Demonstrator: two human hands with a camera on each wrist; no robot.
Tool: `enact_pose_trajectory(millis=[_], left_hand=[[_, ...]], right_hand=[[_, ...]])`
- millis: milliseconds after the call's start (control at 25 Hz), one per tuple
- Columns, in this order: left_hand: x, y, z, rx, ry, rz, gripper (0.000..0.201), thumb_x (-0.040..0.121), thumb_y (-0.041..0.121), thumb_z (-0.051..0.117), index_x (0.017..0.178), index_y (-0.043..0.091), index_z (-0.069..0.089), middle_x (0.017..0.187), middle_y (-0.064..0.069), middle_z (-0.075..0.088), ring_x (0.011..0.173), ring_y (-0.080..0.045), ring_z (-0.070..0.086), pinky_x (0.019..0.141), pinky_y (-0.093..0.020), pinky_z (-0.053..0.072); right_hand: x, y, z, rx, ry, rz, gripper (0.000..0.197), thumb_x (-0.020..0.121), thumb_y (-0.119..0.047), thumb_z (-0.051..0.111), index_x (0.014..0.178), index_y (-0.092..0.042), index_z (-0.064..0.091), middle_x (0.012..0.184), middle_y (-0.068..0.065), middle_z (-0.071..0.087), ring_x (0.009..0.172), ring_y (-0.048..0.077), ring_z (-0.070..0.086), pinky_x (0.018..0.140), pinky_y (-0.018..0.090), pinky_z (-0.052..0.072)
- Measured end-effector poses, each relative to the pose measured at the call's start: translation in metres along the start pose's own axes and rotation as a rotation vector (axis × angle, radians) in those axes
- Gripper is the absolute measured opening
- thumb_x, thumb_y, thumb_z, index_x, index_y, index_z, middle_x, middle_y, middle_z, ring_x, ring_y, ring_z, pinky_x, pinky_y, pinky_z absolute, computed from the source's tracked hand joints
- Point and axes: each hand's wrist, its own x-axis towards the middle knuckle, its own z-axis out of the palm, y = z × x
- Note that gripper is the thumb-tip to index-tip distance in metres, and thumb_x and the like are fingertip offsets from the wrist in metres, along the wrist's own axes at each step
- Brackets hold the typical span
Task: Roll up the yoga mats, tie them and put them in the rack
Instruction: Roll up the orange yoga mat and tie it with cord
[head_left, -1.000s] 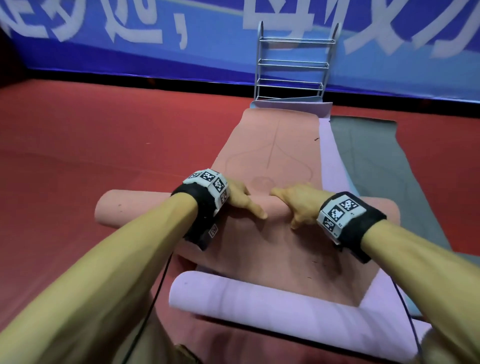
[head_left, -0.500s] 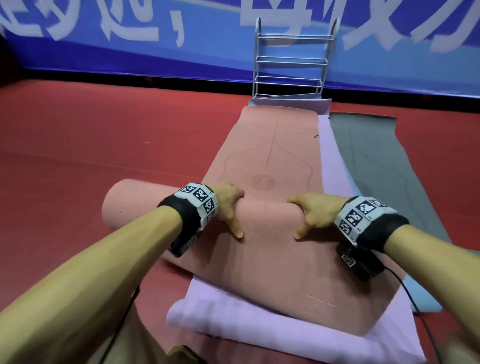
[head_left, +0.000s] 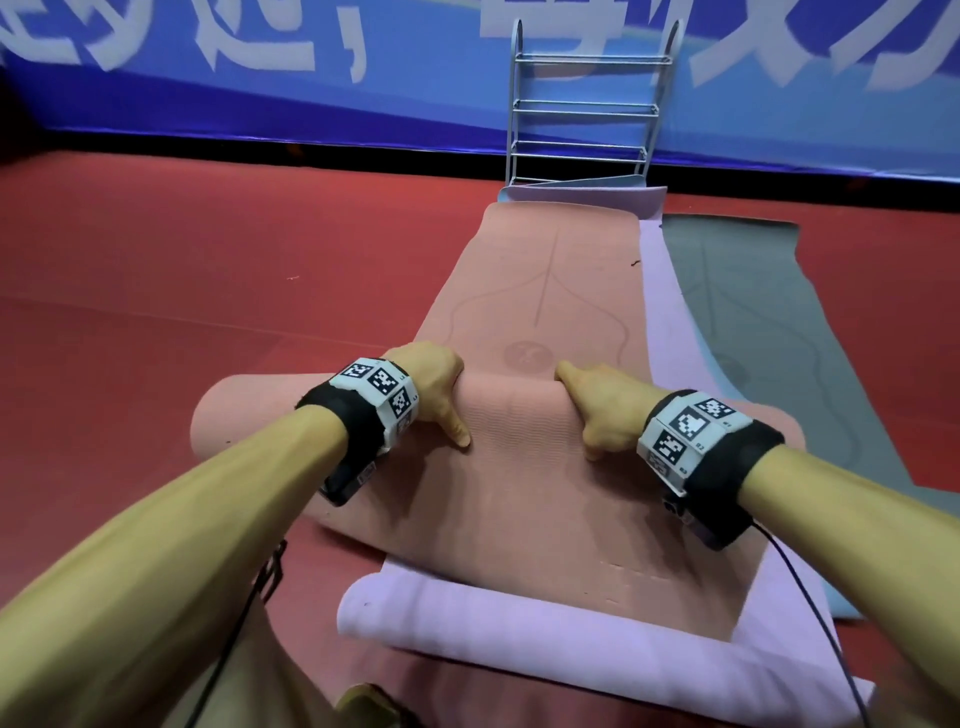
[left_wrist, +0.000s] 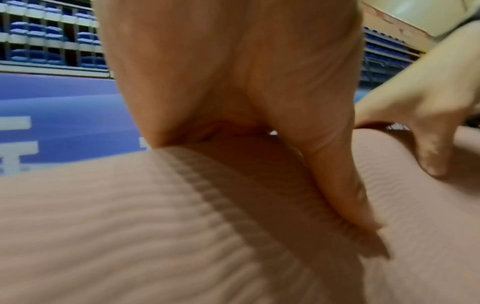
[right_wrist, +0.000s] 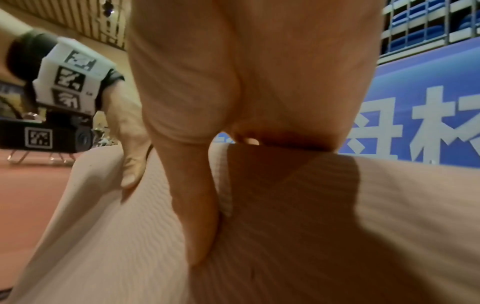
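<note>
Rolling the pink yoga mat (head_left: 535, 291)

My left hand (head_left: 431, 384) and right hand (head_left: 597, 410) clamp its rolled part, thumbs behind, keeping it tight atop the lilac mat (head_left: 571, 654), rack (head_left: 587, 104) beyond.

Bare forearms; each wrist wears a black fabric wristband (head_left: 337, 415) carrying white blocks printed with black square markers (head_left: 382, 382), thin black cable (head_left: 810, 597) trailing.

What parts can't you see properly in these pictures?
- Fingers of the left hand: head view, curled over the far side of the pink mat roll.
- Fingers of the right hand: both wrist views, hidden behind palm and roll.
- Rack bottom: head view, covered by the purple mat end.
- Grey mat: near end blocked by the right arm.
- Banner lettering: cut off by the top edge.
</note>
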Motion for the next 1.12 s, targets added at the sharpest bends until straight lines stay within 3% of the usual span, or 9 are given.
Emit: enact_pose_trajectory(millis=[120, 280, 360, 480, 680, 800, 960, 1040, 1120], left_hand=[[0.0, 0.006, 0.0, 0.112, 0.068, 0.028, 0.08, 0.046, 0.066, 0.087, 0.099, 0.018, 0.052, 0.079, 0.004, 0.052, 0.077, -0.025, 0.053, 0.065, -0.033, 0.044], [0.002, 0.006, 0.002, 0.16, 0.075, 0.051, 0.077, 0.044, 0.065, 0.087, 0.092, 0.022, 0.044, 0.084, 0.0, 0.062, 0.082, -0.027, 0.06, 0.069, -0.033, 0.042], [0.003, 0.007, 0.003, 0.163, 0.076, 0.053, 0.078, 0.044, 0.064, 0.088, 0.093, 0.02, 0.046, 0.09, -0.002, 0.067, 0.086, -0.028, 0.062, 0.072, -0.033, 0.038], [0.004, 0.01, 0.004, 0.049, 0.054, -0.01, 0.071, 0.045, 0.056, 0.092, 0.095, 0.016, 0.06, 0.086, -0.002, 0.067, 0.081, -0.026, 0.064, 0.07, -0.036, 0.053], [0.009, 0.011, 0.016, -0.136, -0.047, -0.006, 0.054, 0.051, 0.036, 0.095, 0.091, 0.009, 0.071, 0.083, -0.006, 0.072, 0.078, -0.026, 0.068, 0.071, -0.038, 0.058], [0.013, 0.006, 0.018, -0.249, -0.084, -0.006, 0.045, 0.053, 0.025, 0.095, 0.086, 0.004, 0.073, 0.081, -0.008, 0.074, 0.076, -0.025, 0.07, 0.07, -0.037, 0.058], [0.008, -0.003, 0.022, -0.363, -0.182, 0.039, 0.034, 0.057, 0.016, 0.094, 0.084, 0.01, 0.074, 0.077, -0.002, 0.075, 0.074, -0.024, 0.07, 0.064, -0.028, 0.056], [0.004, -0.005, 0.025, -0.354, -0.203, 0.061, 0.043, 0.06, 0.019, 0.092, 0.093, 0.016, 0.064, 0.079, 0.004, 0.068, 0.075, -0.018, 0.064, 0.059, -0.023, 0.048], [0.005, -0.006, 0.029, -0.294, -0.119, 0.097, 0.055, 0.061, 0.026, 0.092, 0.098, 0.02, 0.052, 0.081, 0.006, 0.059, 0.076, -0.016, 0.057, 0.058, -0.025, 0.042]], right_hand=[[0.002, 0.005, -0.005, 0.053, -0.054, 0.07, 0.077, 0.061, -0.008, 0.087, 0.123, -0.018, 0.041, 0.097, 0.003, 0.053, 0.089, 0.028, 0.058, 0.077, 0.039, 0.057], [0.004, 0.007, -0.007, 0.074, -0.092, 0.09, 0.061, 0.06, -0.011, 0.088, 0.111, -0.015, 0.057, 0.099, 0.003, 0.063, 0.092, 0.026, 0.061, 0.078, 0.034, 0.056], [0.008, 0.008, -0.005, 0.124, -0.115, 0.112, 0.051, 0.054, -0.01, 0.087, 0.1, -0.013, 0.065, 0.093, 0.006, 0.069, 0.086, 0.026, 0.065, 0.073, 0.035, 0.059], [0.012, 0.011, -0.003, 0.226, -0.178, 0.126, 0.042, 0.049, -0.007, 0.084, 0.088, -0.011, 0.071, 0.082, 0.009, 0.073, 0.079, 0.027, 0.069, 0.066, 0.036, 0.059], [0.004, 0.014, 0.005, 0.221, -0.171, 0.047, 0.08, 0.056, -0.018, 0.092, 0.125, -0.024, 0.05, 0.106, 0.0, 0.066, 0.094, 0.022, 0.062, 0.083, 0.034, 0.054], [0.0, 0.005, 0.012, 0.167, -0.121, 0.018, 0.085, 0.058, -0.041, 0.094, 0.126, -0.017, 0.048, 0.109, 0.001, 0.059, 0.101, 0.024, 0.057, 0.084, 0.03, 0.046], [0.01, 0.0, 0.024, 0.272, -0.139, 0.054, 0.056, 0.057, -0.034, 0.095, 0.099, -0.01, 0.067, 0.092, 0.002, 0.071, 0.087, 0.024, 0.068, 0.08, 0.036, 0.057], [0.017, 0.003, 0.027, 0.314, -0.209, 0.056, 0.04, 0.06, -0.026, 0.093, 0.089, -0.01, 0.07, 0.087, 0.005, 0.073, 0.082, 0.023, 0.069, 0.079, 0.034, 0.058], [0.024, 0.009, 0.028, 0.343, -0.28, 0.058, 0.032, 0.061, -0.022, 0.09, 0.083, -0.011, 0.071, 0.087, 0.006, 0.075, 0.082, 0.023, 0.068, 0.082, 0.035, 0.056]])
